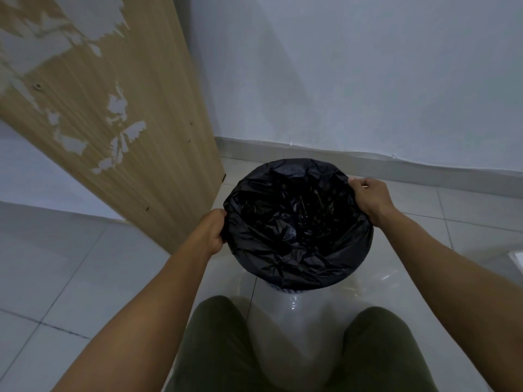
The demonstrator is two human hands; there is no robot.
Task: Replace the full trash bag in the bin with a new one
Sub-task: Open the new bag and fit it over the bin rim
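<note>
A black trash bag [294, 222] lines a round bin that stands on the tiled floor in the middle of the view. The bag's edge is folded over the rim and hides nearly all of the bin; only a thin strip of the bin's wall [285, 289] shows under the fold at the front. My left hand [210, 232] grips the bag's edge at the left side of the rim. My right hand [369, 198] pinches the bag's edge at the right side of the rim. The bag's inside looks crumpled and dark.
A wooden panel [113, 114] with peeling veneer leans close on the left of the bin. A white wall with a skirting board [368, 161] runs just behind it. My knees [220, 349] in dark green trousers are in front. A white object's corner [516, 258] shows at the right edge.
</note>
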